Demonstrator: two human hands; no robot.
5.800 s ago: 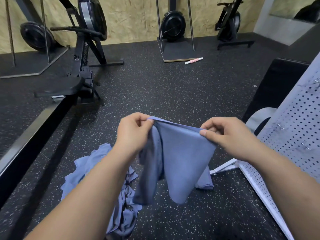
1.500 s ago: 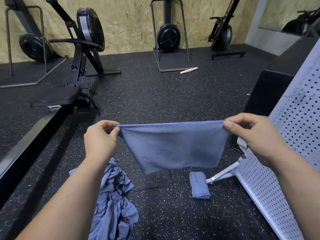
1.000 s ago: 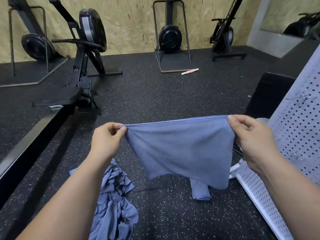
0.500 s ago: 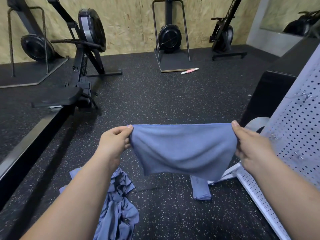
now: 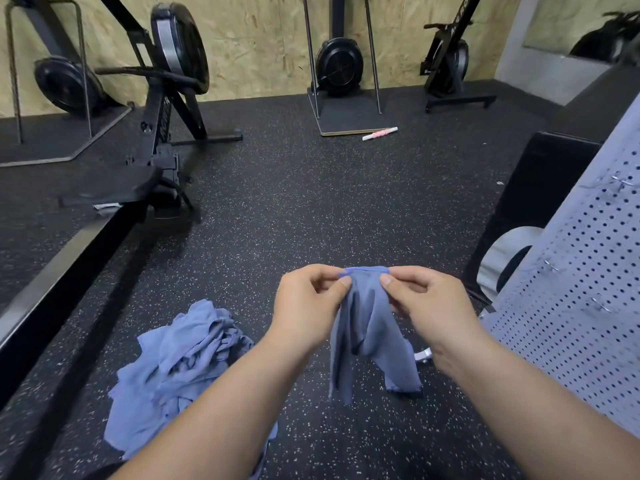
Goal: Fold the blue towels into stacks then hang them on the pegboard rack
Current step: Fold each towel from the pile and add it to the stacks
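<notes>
Left hand (image 5: 308, 306) and right hand (image 5: 429, 306) close together, each pinching the top edge of a blue towel (image 5: 367, 334) between thumb and fingers; it hangs folded above the speckled floor (image 5: 311, 209). Crumpled towel pile (image 5: 180, 368) lies lower left, white pegboard rack (image 5: 581, 306) on the right.

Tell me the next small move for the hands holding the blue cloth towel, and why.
Probably smooth the hanging halves flat: the left hand and right hand pinch the blue cloth towel by its top edge, close together, and it hangs doubled but rumpled.
</notes>
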